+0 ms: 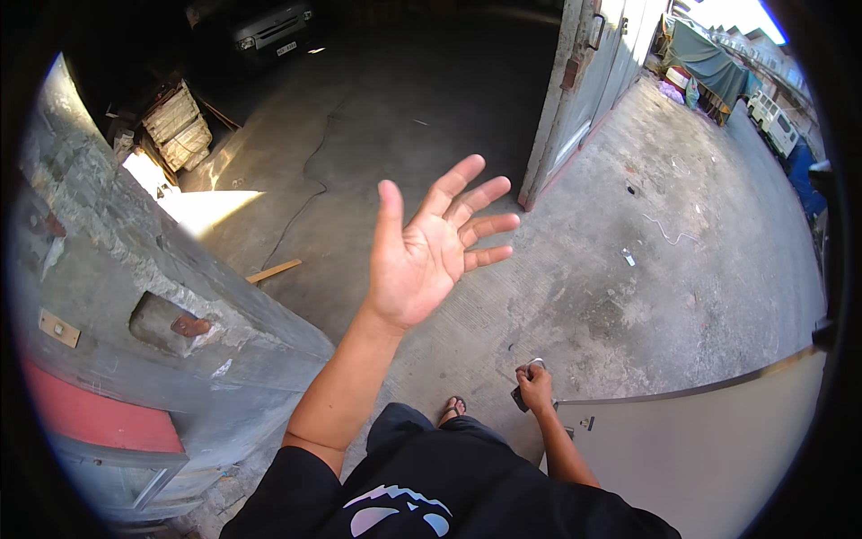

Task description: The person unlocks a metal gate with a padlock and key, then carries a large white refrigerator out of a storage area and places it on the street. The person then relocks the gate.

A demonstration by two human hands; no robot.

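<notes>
My left hand (417,265) is raised in front of me, palm toward me, with its fingers and thumb spread and nothing in it. Lower down on the right, my right hand (536,392) is closed at the inner end of a pale grey door (691,440). Its fingers wrap a small dark piece with a silvery end (519,398), whose kind is hard to make out. A small metal lock fitting (586,423) shows on the door face beside that hand.
A rough concrete wall (162,260) with a recess stands on the left. Ahead, a white metal door (584,90) borders a dim garage holding a parked van (269,31). A wooden strip (273,271) and dark cable (308,175) lie on the floor. Outside, tarp-covered goods (709,63) stand beyond.
</notes>
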